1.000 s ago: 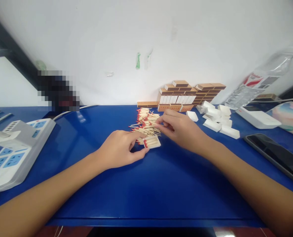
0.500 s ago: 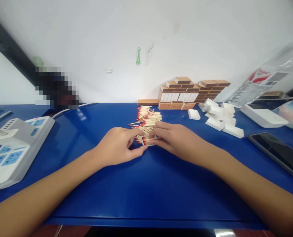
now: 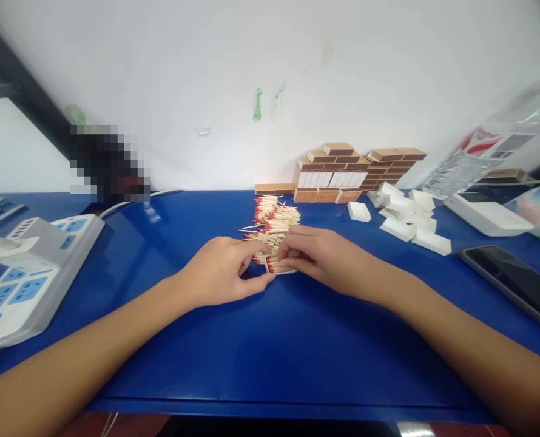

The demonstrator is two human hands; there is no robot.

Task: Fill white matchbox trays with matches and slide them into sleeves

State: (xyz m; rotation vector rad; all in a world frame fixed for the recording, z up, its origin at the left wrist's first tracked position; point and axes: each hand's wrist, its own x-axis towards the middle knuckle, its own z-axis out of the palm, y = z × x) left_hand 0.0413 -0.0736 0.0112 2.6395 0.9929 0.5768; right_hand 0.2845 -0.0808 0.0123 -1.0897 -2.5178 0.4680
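Gripping a small white matchbox tray (image 3: 281, 267) from both ends, flat on the blue worktop (image 3: 297, 346) near its middle. At the tray's left end, holding with the left hand (image 3: 222, 276), fingers curled in, thumb and forefinger clamped on the edge. At the right end, holding with the right hand (image 3: 327, 258), fingers together and bent over the tray, tips on the red-headed sticks lying in it, thumb against the near side. Just behind the tray, touching its far side, a heap of loose matches (image 3: 274, 220). Farther back against the wall, stacked brown matchboxes (image 3: 343, 164); to the right of them, a scatter of empty white trays (image 3: 406, 221). Far left, a white power strip (image 3: 28, 273); far right, a dark phone (image 3: 516, 285) lying flat, well apart from both hands.
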